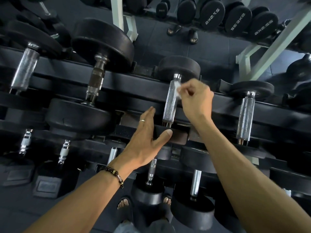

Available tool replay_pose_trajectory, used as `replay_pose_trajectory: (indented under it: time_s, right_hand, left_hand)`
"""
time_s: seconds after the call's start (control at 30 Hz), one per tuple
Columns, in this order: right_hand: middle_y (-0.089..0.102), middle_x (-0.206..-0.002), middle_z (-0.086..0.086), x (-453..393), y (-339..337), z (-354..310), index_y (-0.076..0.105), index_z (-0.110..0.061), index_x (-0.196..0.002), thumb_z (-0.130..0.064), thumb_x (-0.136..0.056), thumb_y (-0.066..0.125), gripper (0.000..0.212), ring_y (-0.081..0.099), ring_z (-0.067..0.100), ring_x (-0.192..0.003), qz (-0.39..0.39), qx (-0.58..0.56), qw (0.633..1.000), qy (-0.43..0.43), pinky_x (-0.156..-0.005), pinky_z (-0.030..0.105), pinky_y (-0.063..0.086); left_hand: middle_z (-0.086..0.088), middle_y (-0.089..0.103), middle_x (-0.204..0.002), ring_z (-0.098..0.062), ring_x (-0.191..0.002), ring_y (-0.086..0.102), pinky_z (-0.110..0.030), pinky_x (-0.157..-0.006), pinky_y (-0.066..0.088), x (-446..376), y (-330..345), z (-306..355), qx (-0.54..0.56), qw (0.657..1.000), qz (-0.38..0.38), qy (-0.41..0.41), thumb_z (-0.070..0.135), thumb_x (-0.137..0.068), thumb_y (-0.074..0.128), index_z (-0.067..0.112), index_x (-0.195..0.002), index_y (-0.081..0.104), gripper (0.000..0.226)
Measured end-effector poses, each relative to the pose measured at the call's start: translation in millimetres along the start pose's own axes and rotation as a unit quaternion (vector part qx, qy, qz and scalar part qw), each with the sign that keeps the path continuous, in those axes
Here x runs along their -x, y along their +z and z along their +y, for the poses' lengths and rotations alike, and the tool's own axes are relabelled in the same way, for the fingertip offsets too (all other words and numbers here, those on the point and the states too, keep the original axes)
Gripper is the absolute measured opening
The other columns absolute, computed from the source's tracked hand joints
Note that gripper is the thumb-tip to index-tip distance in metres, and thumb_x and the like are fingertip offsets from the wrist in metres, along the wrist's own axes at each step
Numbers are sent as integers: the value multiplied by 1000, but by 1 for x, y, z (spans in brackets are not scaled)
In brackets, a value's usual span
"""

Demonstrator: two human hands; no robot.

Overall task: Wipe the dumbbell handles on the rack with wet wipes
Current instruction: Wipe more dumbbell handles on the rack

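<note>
A black dumbbell rack holds rows of dumbbells with knurled silver handles. My right hand pinches a small white wet wipe against the upper right side of the middle dumbbell's handle. My left hand lies flat, fingers straight, along the near black head of that dumbbell, with the thumb resting on the head's top. The far head sits on the rack's back rail.
Larger dumbbells lie to the left and a similar one to the right. Smaller dumbbells fill the lower tier. A mirror at the top reflects more weights and white rack posts. My sandalled feet stand below.
</note>
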State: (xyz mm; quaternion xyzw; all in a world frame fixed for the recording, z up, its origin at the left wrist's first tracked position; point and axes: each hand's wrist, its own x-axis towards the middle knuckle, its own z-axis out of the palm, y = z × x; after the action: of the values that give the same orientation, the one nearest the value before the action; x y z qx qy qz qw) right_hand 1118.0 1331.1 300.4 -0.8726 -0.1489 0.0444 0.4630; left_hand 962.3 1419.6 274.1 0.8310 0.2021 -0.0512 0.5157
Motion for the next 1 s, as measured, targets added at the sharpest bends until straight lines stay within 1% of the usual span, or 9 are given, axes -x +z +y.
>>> replay_pose_trajectory:
  time_s: [0.13, 0.3, 0.47, 0.57, 0.67, 0.73, 0.8, 0.9, 1.0]
  right_hand:
    - [67, -68, -9, 1, 6, -1, 64, -18, -75, -9, -90, 61, 18, 62, 6, -66, 33, -37, 998, 23, -64, 17, 48]
    - [72, -67, -9, 49, -23, 8, 72, -17, -69, -12, -84, 73, 16, 67, -1, -67, -175, 44, 983, -13, -67, 15, 52]
    - [72, -73, -9, 18, -9, 3, 73, -19, -78, -18, -85, 73, 7, 67, 5, -74, -73, 19, 997, -8, -71, 19, 53]
    - [71, -72, -9, 27, -14, 8, 72, -20, -78, -21, -85, 75, 8, 66, 5, -72, -121, 44, 992, 5, -68, 17, 52]
    - [72, -71, -4, 40, -28, 9, 73, -21, -75, -22, -83, 77, 9, 68, 13, -72, -232, 68, 970, 41, -70, 31, 58]
    - [72, -72, -4, 41, -37, 4, 72, -21, -75, -23, -83, 77, 9, 69, 19, -72, -223, 45, 972, 54, -67, 43, 59]
    - [72, -75, -8, 42, -42, -2, 71, -21, -76, -20, -81, 78, 9, 69, 14, -72, -178, 7, 983, 51, -68, 44, 60]
    - [75, -81, -5, 52, -46, -12, 70, -18, -81, -12, -78, 81, 12, 71, 8, -78, -122, -66, 990, 40, -79, 31, 59]
    - [76, -90, -3, 61, -44, -20, 74, -13, -89, -5, -81, 78, 12, 72, 8, -86, -121, -109, 986, 25, -84, 27, 58]
  left_hand:
    - [15, -3, -162, -1, -147, 5, -27, -121, 12, -1, 0, -2, 0, 1000, 1, -4, 48, -96, 51, 19, -157, 1, 84]
    - [15, -4, -162, 5, -144, 5, -16, -112, 10, -1, 0, -1, -4, 1000, 6, 0, 46, -94, 52, 17, -157, 1, 85]
    - [17, -6, -161, 3, -146, 2, -20, -115, 9, 0, 0, -1, 1, 1000, -5, 0, 48, -96, 51, 19, -157, -1, 85]
    - [15, -4, -162, 1, -147, 5, -25, -120, 12, 0, 0, -1, 1, 1000, 0, 0, 48, -95, 51, 16, -157, 1, 85]
    - [15, -3, -162, 0, -147, 6, -24, -118, 13, -1, -2, 0, -2, 1000, -10, 4, 49, -94, 52, 17, -157, 2, 86]
    - [16, -2, -161, 2, -145, 6, -21, -114, 12, 0, -4, 1, 0, 1000, -27, 4, 48, -95, 52, 20, -157, 5, 83]
    - [13, 12, -160, 6, -141, 13, -21, -114, 14, -2, -9, 2, 24, 999, -36, 9, 45, -96, 52, 25, -155, 17, 72]
    - [12, 52, -141, 2, -135, 39, -33, -117, 29, -8, -21, 13, 72, 994, 2, 86, 50, -96, 48, 31, -134, 57, 44]
    - [3, 74, -106, -11, -107, 66, -36, -99, 49, -16, -29, 34, 157, 981, 14, 115, 39, -98, 55, 19, -104, 76, 29]
